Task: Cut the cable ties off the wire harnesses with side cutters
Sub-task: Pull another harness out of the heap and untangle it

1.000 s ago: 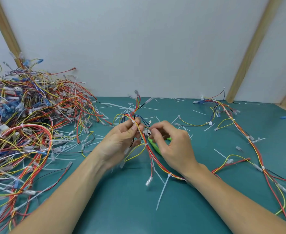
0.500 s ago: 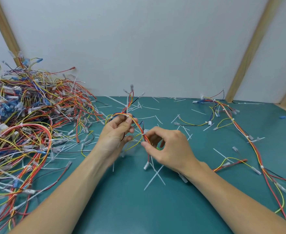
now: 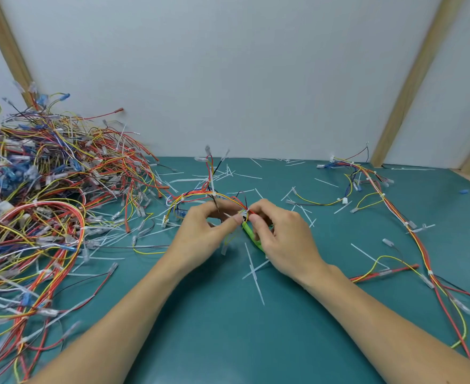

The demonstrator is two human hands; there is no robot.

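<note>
Both hands sit a bit closer together than half a second ago, and the green handles are back in view under the right palm after being mostly hidden. Left hand [image 3: 203,231] has its thumb and fingers curled around the wire harness [image 3: 200,195], pinching the red/yellow bundle right where a small white cable tie [image 3: 244,211] sits. Right hand [image 3: 281,236] pinches the same spot from the other side with its fingertips, and its grip is also wrapped around the side cutters [image 3: 251,235], green handles poking out below the fingers toward the tabletop [image 3: 228,328]. Can't tell from here whether the cutter tips are actually on the tie, the fingers hide them. That harness arches up off the teal surface, loose ends sticking up toward the white back wall [image 3: 242,79]. Huge tangled pile of harnesses [image 3: 42,206] fills the left side, and one long harness [image 3: 411,231] lies stretched along the right. Cut white tie scraps [image 3: 256,275] are scattered all over, some just below the hands.
</note>
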